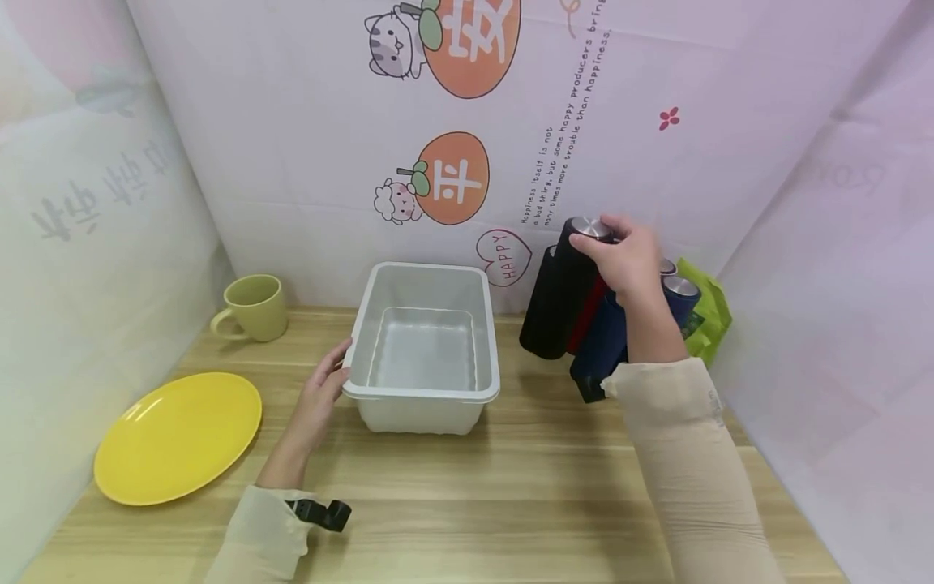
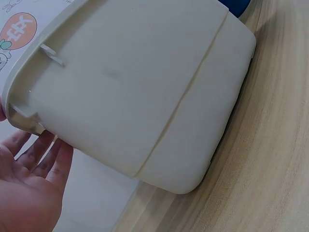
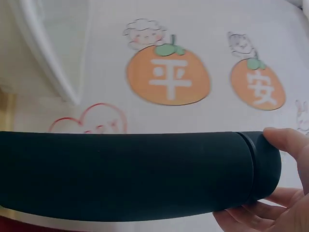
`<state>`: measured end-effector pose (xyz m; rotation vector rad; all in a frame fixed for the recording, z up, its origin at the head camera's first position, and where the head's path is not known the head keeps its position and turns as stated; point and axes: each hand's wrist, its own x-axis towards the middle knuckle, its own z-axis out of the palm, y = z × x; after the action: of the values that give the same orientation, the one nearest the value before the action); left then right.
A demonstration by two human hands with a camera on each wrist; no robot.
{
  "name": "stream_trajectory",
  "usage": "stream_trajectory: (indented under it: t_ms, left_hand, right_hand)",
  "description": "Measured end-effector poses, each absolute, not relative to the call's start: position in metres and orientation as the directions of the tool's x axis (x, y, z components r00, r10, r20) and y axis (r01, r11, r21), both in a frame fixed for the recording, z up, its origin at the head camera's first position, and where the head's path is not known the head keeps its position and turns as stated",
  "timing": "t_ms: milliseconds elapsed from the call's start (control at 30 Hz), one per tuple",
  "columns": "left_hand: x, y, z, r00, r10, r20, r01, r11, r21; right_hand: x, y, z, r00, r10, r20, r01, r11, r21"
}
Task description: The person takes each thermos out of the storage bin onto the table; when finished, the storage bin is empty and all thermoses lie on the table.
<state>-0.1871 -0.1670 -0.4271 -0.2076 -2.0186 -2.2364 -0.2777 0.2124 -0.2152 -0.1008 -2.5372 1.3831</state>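
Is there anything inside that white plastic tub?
No, in the head view the white tub shows only its bare ribbed floor, with the left hand resting against its outer rim.

The head camera looks forward and down from above the bench (image 1: 511,495), taking in both arms, the white tub (image 1: 423,337) in the middle and the printed backdrop (image 1: 328,122) behind.

The left wrist camera sits low and very near, facing the tub's outer wall (image 2: 145,96), which fills most of its frame, with a strip of bench beside it.

The right wrist camera is just as close, looking sideways past the black bottle (image 3: 130,174) at the backdrop's orange prints (image 3: 168,76).

The head and left wrist views share the tub; the head and right wrist views share the bottle (image 1: 576,276) and prints.
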Motion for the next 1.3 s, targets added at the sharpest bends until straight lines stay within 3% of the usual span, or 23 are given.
stream_trajectory:
  t_ms: [300, 600, 1300]
  left_hand:
    - [-0.188, -0.167, -0.427, -0.983, 0.005, 0.186, 0.184, -0.11, 0.977]
    - [-0.188, -0.168, -0.426, -0.983, 0.001, 0.186, 0.185, -0.105, 0.977]
    - [-0.187, -0.167, -0.426, -0.982, 0.009, 0.189, 0.187, -0.101, 0.977]
  right_hand:
    - [-0.282, 0.218, -0.258, -0.944, 0.256, 0.21, -0.006, 0.621, -0.784]
    - [-0.293, 0.221, -0.29, -0.93, 0.314, 0.19, 0.04, 0.603, -0.797]
    - [-0.296, 0.22, -0.307, -0.936, 0.324, 0.139, 0.091, 0.603, -0.792]
